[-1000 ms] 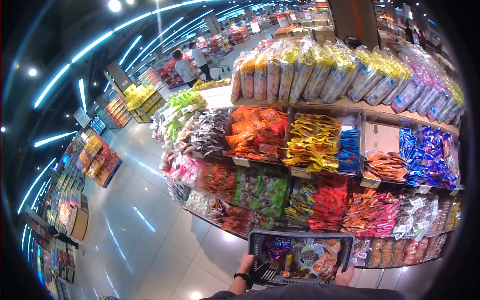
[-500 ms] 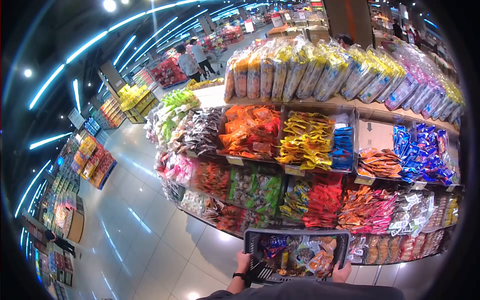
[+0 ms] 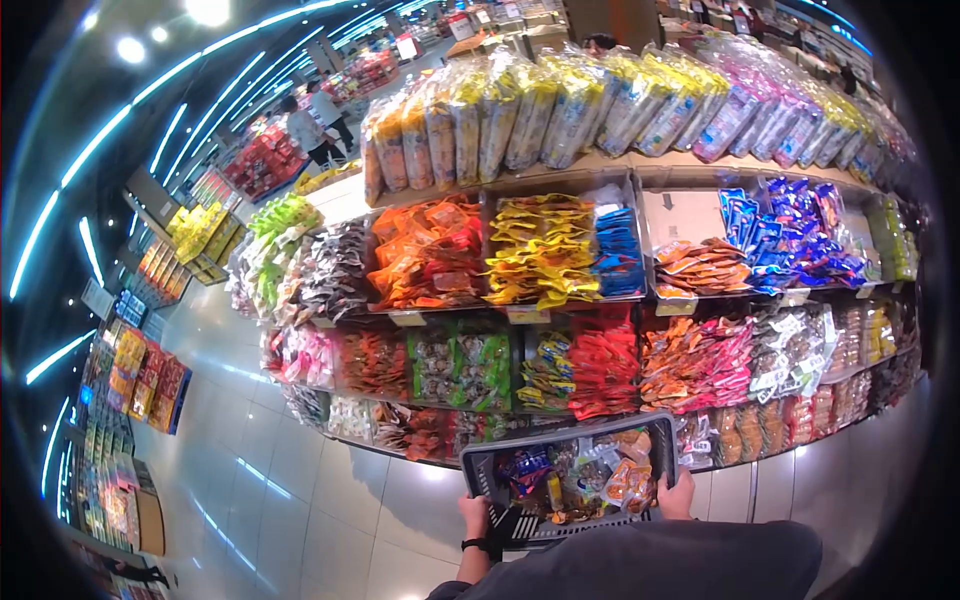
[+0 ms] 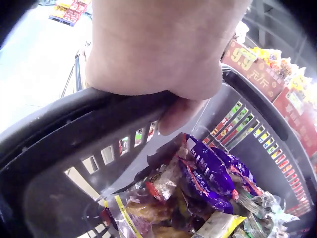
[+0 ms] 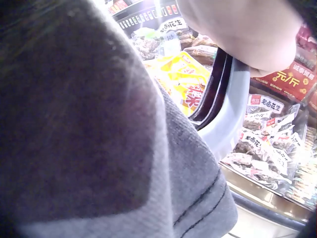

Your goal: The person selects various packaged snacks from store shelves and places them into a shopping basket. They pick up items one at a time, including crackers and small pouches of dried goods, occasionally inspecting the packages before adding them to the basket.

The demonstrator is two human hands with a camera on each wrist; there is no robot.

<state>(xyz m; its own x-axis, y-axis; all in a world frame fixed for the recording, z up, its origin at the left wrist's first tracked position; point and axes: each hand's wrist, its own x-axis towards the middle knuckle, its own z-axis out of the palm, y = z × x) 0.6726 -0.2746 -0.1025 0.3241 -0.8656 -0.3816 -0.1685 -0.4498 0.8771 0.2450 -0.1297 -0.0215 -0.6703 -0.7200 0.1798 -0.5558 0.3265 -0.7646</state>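
Observation:
Between my two hands is a dark grey plastic shopping basket [image 3: 565, 433] with slotted walls. My left hand [image 3: 475, 515] grips its left rim; in the left wrist view the thumb [image 4: 177, 116] hooks over the rim to the inside. On the opposite end, my right hand [image 3: 677, 493] holds the right rim, its fingers mostly hidden. Wrapped snacks fill the basket's bottom: purple packets [image 4: 205, 161], clear bags, and a yellow-and-orange packet [image 5: 185, 74] near the right end.
A tiered display of bagged snacks stands before me, with orange bags [image 3: 425, 250], yellow bags [image 3: 543, 245] and red bags [image 3: 603, 365] in bins. Long plastic-wrapped packs [image 3: 530, 105] line its top. Tiled floor [image 3: 300, 480] stretches left; people [image 3: 305, 130] stand farther back.
The head view has swung to the right, so the display slides left and slightly up. The basket's right end now appears higher than its left. Both hands keep their hold.

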